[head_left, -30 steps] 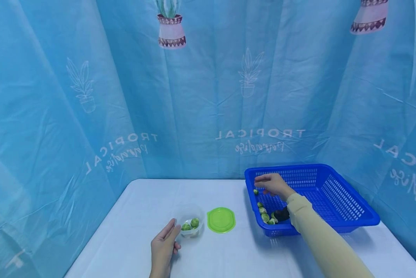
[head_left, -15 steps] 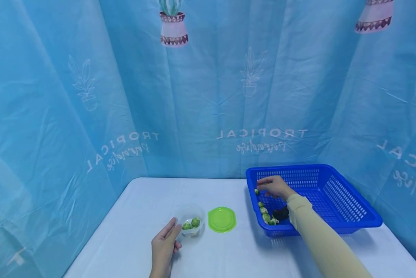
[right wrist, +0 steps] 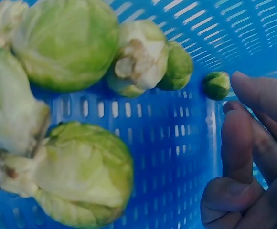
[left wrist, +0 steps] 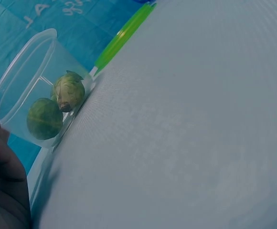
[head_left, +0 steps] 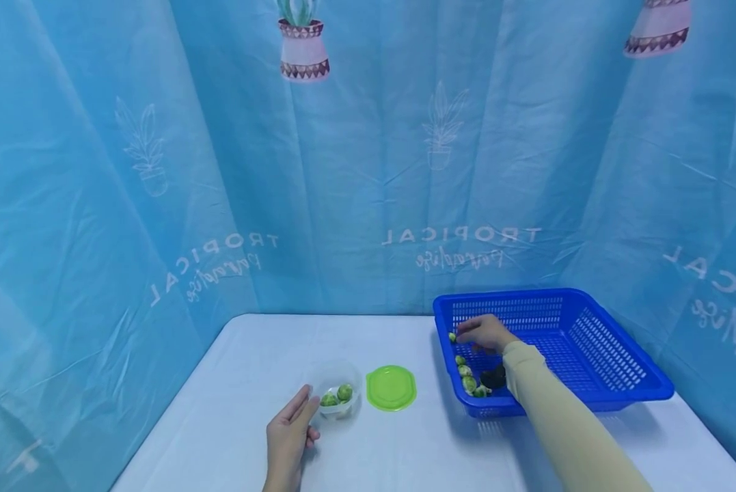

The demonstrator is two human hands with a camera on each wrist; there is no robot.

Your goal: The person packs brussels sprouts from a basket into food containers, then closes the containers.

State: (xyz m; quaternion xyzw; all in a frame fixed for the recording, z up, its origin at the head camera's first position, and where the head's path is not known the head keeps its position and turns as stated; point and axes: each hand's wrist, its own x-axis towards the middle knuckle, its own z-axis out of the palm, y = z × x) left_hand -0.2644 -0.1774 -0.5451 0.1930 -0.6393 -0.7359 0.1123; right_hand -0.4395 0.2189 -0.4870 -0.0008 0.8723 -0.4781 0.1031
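My left hand (head_left: 290,434) pinches the near left rim of a small clear plastic container (left wrist: 21,90). Two Brussels sprouts (left wrist: 68,93) lie inside it, side by side. Over at the right, my right hand (head_left: 487,335) reaches down inside the blue basket (head_left: 641,395). Its fingertips are right at a small Brussels sprout (right wrist: 217,86) by the basket's left wall. In the right wrist view the index fingertip overlaps the sprout's edge, while the thumb stands apart from it. Several larger Brussels sprouts (right wrist: 88,179) rest on the basket floor nearer the wrist.
A round green lid (head_left: 391,388) lies flat on the white table (head_left: 263,348) between container and basket. Something black (head_left: 493,377) shows below the right wrist. Blue printed curtains (head_left: 355,171) hang behind and beside the table.
My right hand's fingers have drawn in and come down close to the small sprout at the basket's left wall. The left hand and the container have stayed in place.
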